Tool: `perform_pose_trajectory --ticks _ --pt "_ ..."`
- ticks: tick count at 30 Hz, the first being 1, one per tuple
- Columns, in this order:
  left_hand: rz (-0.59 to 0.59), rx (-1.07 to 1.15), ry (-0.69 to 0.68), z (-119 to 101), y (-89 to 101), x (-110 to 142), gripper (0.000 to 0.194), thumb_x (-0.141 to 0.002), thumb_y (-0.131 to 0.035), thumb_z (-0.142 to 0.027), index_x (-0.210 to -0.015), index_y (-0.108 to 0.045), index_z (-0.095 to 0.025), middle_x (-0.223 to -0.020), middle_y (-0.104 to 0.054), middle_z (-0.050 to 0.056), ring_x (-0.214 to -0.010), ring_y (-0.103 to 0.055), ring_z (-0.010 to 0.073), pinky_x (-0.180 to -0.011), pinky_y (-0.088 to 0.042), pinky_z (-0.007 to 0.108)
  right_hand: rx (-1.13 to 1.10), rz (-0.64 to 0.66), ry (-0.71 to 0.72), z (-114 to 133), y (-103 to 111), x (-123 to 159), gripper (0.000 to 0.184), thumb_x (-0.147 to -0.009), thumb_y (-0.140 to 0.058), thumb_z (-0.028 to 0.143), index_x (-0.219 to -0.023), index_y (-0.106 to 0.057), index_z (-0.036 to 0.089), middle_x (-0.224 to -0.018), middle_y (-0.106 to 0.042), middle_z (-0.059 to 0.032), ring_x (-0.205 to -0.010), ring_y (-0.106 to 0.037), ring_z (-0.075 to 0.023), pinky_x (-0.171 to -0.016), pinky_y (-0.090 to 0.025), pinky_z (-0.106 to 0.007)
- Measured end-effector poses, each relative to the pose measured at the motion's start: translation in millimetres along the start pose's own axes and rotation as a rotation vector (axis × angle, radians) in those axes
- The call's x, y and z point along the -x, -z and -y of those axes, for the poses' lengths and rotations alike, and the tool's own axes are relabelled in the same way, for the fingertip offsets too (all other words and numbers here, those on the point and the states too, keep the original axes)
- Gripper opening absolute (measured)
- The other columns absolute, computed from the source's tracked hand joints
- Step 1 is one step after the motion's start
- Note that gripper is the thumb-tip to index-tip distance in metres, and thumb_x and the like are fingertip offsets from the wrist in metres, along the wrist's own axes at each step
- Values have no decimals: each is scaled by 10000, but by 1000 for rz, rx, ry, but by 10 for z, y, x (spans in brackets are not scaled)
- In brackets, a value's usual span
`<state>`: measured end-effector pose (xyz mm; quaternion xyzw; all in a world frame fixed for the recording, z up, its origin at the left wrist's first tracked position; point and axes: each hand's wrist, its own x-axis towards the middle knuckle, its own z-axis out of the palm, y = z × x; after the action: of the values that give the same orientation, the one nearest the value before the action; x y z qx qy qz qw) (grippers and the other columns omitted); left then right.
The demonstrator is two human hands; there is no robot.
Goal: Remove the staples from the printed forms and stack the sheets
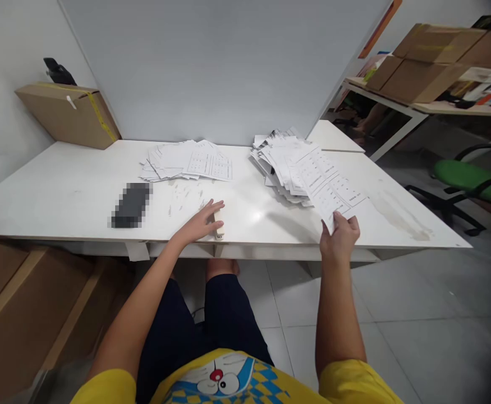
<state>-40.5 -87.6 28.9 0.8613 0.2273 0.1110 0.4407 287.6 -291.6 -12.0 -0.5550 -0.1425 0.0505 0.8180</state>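
At the desk [64, 179], the right hand [340, 240] pinches a sheet [326, 197] not yet clear of its pile [282, 163], the left hand [201, 224] open over a pale object [219, 231]

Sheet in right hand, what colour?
The sheet is white with dark print, best in the head view.

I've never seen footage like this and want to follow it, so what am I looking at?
No machine here: these are a person's bare hands, in one picture from a head-worn camera looking forward and down. On the white table lie a left paper pile and a right paper pile, a pixelated dark object and a cardboard box. The right hand holds a printed sheet by its near end. The left hand, fingers spread, is at a small pale object, possibly a stapler.
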Motion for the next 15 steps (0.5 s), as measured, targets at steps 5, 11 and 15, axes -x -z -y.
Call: perform_pose_trajectory --ticks 5,11,15 --pt "-40 -45 -2 -5 -32 10 647 -954 -507 -668 -1515 -494 -345 -1700 -300 -30 -1622 -85 285 -1287 -266 464 62 -101 -96 -262 -655 -655 533 -790 -607 305 -1295 -449 244 -1373 -607 -98 -1211 -641 -206 -1003 -576 -450" --pt "-61 4 30 -11 -44 54 632 -952 -525 -669 -1490 -526 -337 -1680 -348 -23 -1618 -121 278 -1292 -267 453 530 21 3 -348 -1071 -915 1163 -752 -728 509 -1611 -38 137 -1698 -87 -241 -1596 -145 -331 -1286 -182 -540" --pt "-72 59 46 -28 -58 90 580 -978 -498 -644 -1476 -539 -351 -1671 -368 -18 -1611 -159 281 -1257 -342 458 784 193 319 -374 -1013 -734 1231 -767 -697 581 -1637 50 132 -1698 208 -225 -1588 186 -390 -1256 10 -647"
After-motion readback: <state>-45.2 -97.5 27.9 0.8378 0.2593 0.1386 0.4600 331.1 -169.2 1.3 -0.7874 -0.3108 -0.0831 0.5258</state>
